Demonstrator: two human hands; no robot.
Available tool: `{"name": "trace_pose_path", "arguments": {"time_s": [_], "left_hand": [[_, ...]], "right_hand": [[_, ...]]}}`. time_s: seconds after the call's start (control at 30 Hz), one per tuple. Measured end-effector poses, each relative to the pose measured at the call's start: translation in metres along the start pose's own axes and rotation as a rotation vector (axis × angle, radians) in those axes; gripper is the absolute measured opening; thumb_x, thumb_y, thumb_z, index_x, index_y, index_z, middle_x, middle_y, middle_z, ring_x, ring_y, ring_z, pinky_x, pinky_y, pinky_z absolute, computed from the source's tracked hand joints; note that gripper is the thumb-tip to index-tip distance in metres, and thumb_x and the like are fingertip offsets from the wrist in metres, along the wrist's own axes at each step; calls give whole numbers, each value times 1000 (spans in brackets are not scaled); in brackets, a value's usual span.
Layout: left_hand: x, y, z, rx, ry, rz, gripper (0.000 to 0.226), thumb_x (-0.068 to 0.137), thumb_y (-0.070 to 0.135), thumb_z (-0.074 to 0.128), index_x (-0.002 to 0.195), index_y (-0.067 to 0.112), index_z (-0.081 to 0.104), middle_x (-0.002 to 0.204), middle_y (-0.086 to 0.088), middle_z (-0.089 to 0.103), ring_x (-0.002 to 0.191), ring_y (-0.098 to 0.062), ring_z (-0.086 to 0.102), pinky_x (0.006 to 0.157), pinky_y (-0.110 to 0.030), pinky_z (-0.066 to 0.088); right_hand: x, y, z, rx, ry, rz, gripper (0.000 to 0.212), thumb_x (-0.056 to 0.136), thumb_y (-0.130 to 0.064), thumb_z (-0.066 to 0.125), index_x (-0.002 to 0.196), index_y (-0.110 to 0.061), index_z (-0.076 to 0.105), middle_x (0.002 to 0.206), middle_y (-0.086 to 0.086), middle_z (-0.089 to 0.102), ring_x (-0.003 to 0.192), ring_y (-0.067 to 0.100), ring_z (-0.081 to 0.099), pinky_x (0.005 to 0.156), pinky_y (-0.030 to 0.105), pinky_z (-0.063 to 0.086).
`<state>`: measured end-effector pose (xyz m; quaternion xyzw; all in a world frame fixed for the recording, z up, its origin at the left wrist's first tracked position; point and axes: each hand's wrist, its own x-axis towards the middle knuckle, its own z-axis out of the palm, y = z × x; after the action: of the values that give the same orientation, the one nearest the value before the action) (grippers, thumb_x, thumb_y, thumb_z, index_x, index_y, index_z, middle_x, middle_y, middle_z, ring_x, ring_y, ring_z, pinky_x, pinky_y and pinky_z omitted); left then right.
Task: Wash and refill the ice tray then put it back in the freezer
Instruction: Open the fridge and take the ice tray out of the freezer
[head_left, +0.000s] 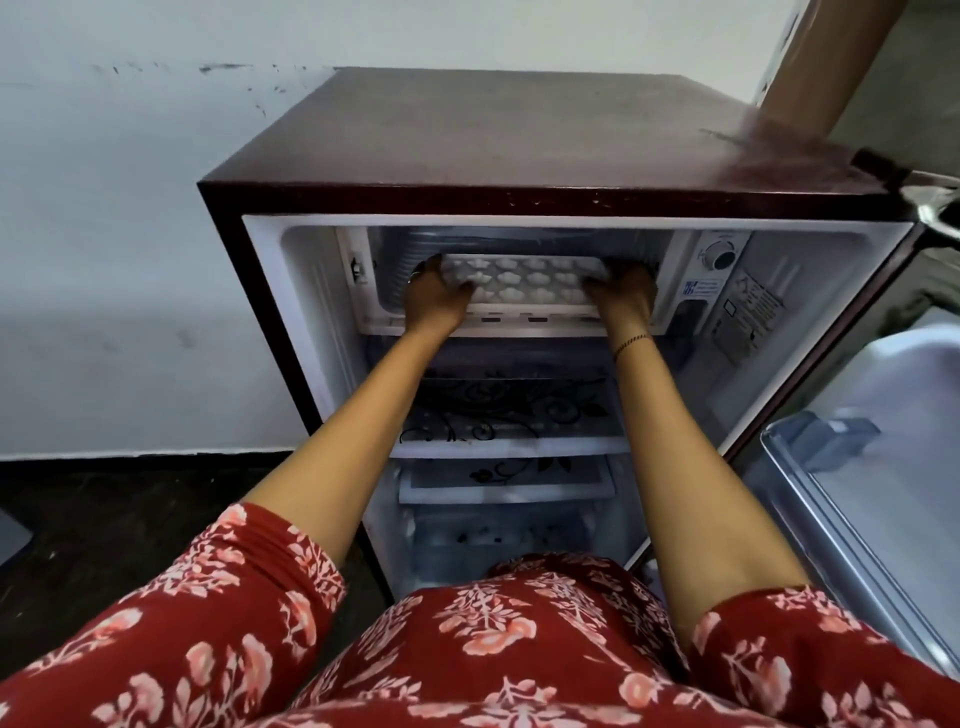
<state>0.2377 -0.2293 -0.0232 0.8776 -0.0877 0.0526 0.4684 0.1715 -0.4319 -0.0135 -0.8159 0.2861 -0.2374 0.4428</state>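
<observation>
A white ice tray (524, 285) with rounded cells lies level in the mouth of the freezer compartment (384, 244) at the top of a small maroon fridge (509, 140). My left hand (434, 296) grips the tray's left end. My right hand (623, 293) grips its right end. Both arms reach straight into the open fridge. I cannot tell whether the cells hold water.
The fridge door (862, 499) hangs open at the right, its shelf rail close to my right arm. Glass shelves (514, 441) with a black floral print sit below the freezer. A thermostat dial (721, 258) is right of the freezer. A white wall stands to the left, above the dark floor.
</observation>
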Motion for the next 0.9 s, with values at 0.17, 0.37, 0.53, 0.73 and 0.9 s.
{"name": "trace_pose_path", "arguments": {"time_s": [0.17,0.37,0.53,0.73,0.9], "left_hand": [[-37,6,-28,-5,42,1,60,85,28,65,137,11,40,131,-12,56,121,-28,52,92,-28,43],[-95,17,-65,-57,46,37,62,86,25,66,140,12,39,138,-11,49,128,-27,44,100,-27,37],[-145,15,-92,-106,2,44,60,87,23,66,139,12,40,143,-11,42,132,-24,38,104,-26,31],[-204,0,-115,-129,-55,63,61,86,23,66,140,13,40,151,-7,33,138,-20,31,110,-25,26],[-250,-9,-129,-129,-86,68,60,86,24,66,140,16,40,152,-4,31,139,-17,31,108,-23,25]], "right_hand": [[-29,-12,-15,235,54,119,50,74,-26,79,116,-4,63,123,7,63,112,18,60,96,22,45],[-87,-21,-40,355,132,154,52,70,-14,82,117,-3,62,118,7,64,102,14,59,87,15,43],[-146,-14,-57,369,150,170,54,66,-12,85,115,-5,64,112,8,67,100,18,63,90,28,51],[-227,-4,-73,527,172,212,52,69,1,80,117,-1,61,105,7,65,95,16,63,81,19,54],[-280,12,-81,562,217,268,49,68,0,80,113,-3,64,110,13,67,94,18,64,88,34,54]]}}
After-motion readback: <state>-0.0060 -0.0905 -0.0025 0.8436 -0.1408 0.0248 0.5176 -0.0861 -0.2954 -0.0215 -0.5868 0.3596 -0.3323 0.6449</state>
